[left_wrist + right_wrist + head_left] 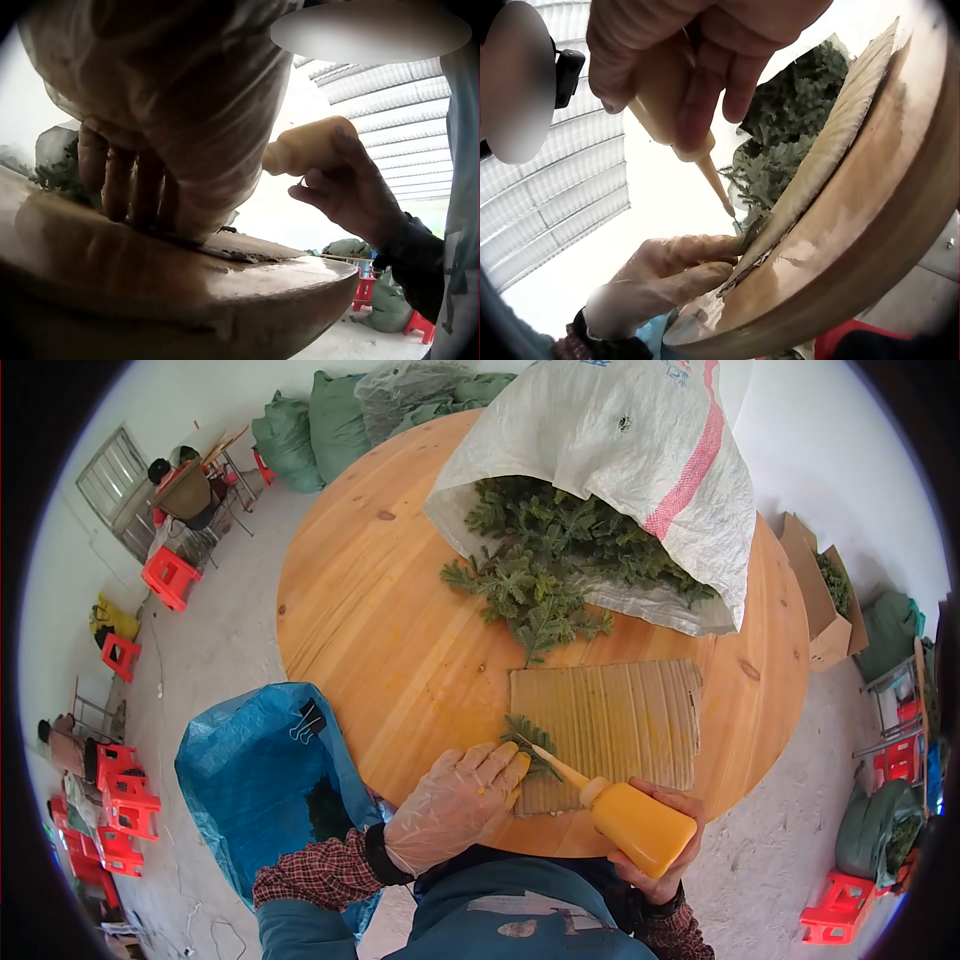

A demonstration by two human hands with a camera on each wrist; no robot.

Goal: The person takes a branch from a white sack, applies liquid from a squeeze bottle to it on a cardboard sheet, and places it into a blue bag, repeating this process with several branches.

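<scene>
My left hand point(450, 800), in a clear plastic glove with yellow-stained fingertips, pinches a small green fir sprig point(530, 732). The sprig lies at the left edge of a ribbed cardboard sheet point(625, 725) on the table. In my bare right hand point(683, 860) I grip a yellow squeeze bottle point(642, 826), tilted so its long nozzle point(716, 186) points down and left. Its thin tip is right at the sprig, beside the left fingers point(694, 251). From the left wrist, the gloved palm hides the sprig.
A white woven sack point(600, 440) spills fir branches point(540, 595) onto the round wooden table point(370, 610). At the table's left edge hangs a blue bag point(235, 760) with a binder clip. Red stools point(170, 577), green sacks and a cardboard box point(815, 595) stand around.
</scene>
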